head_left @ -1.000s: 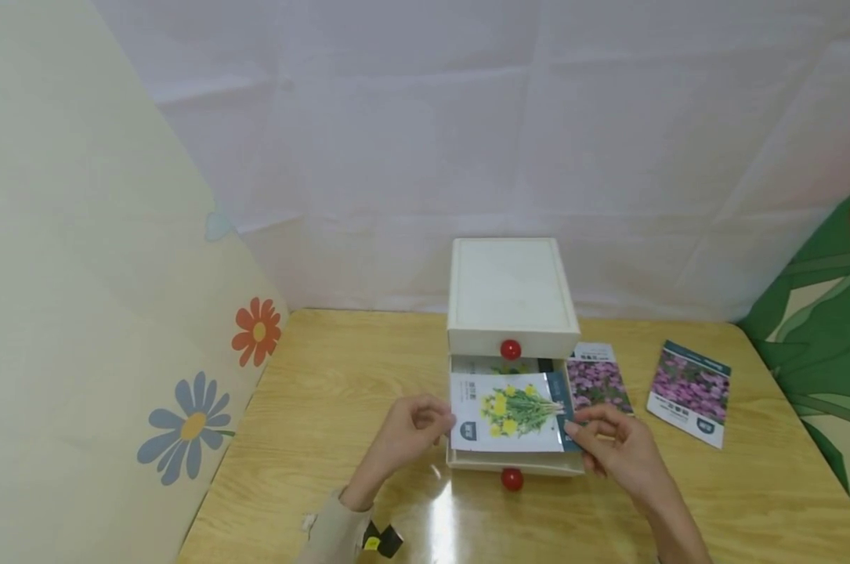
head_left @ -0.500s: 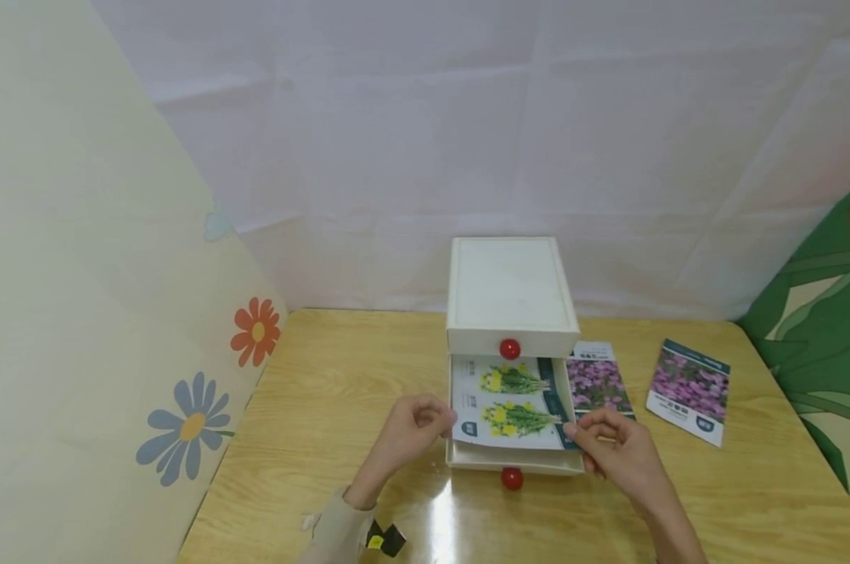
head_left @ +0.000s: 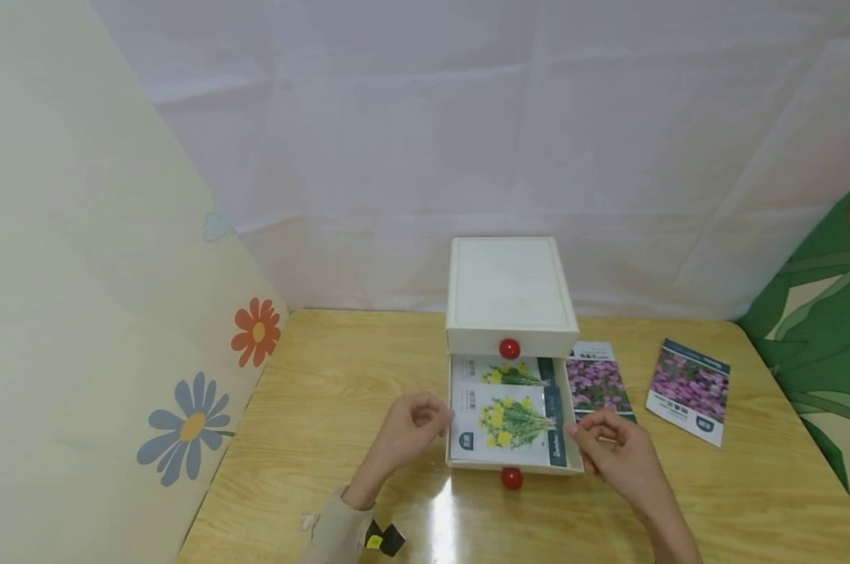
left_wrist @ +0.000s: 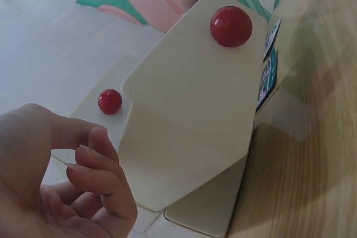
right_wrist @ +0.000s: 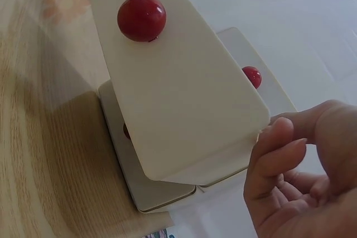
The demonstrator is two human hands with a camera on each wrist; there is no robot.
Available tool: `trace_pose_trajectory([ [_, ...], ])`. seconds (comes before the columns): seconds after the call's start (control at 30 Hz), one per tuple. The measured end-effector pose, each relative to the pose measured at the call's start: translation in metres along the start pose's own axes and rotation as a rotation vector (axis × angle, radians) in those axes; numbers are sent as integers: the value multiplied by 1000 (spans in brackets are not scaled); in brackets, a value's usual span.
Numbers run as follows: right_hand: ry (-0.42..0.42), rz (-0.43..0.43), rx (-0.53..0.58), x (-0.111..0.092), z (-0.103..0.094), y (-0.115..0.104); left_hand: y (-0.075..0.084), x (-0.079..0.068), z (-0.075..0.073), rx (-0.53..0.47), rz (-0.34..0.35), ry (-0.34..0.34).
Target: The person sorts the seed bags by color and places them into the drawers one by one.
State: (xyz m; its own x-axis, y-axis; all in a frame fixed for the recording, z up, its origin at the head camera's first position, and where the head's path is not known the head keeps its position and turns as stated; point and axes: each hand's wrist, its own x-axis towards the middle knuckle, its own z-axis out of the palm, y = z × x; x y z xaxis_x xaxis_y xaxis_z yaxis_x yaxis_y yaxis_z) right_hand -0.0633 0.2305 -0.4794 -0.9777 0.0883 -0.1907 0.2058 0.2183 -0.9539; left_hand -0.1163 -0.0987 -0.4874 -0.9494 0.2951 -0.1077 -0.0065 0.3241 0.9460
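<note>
Beside the jutting drawer (left_wrist: pixel 184 104), left hand (head_left: pixel 412 429) and right hand (head_left: pixel 623 454) curl loosely, fingers grasping nothing; downward pressure could tip it, spilling the packets (head_left: pixel 509 427).

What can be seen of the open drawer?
The open drawer is a smooth, off-white, shallow box, perhaps plastic or coated board, with a glossy round red knob on its front. It sits pulled out below a shut drawer in the cabinet. Inside lie two yellow-flower packets, the nearer packet overlapping the farther packet. The left hand and right hand are at its sides; whether they touch it is unclear.
</note>
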Motion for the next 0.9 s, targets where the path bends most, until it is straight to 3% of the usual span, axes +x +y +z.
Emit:
trace_pose_trajectory([
  [0.3, 71, -74, -22, -4, 4, 1, 4, 2, -5, 0, 17, 21],
  [0.53, 157, -225, 13, -13, 11, -3, 10, 5, -11, 23, 47, 40],
  [0.67, 154, -317, 3, -18, 16, -5, 13, 8, -15, 8, 68, 52],
  [0.9, 196, -500, -132, -30, 30, -4, 18, 15, -19, -21, 130, 70],
])
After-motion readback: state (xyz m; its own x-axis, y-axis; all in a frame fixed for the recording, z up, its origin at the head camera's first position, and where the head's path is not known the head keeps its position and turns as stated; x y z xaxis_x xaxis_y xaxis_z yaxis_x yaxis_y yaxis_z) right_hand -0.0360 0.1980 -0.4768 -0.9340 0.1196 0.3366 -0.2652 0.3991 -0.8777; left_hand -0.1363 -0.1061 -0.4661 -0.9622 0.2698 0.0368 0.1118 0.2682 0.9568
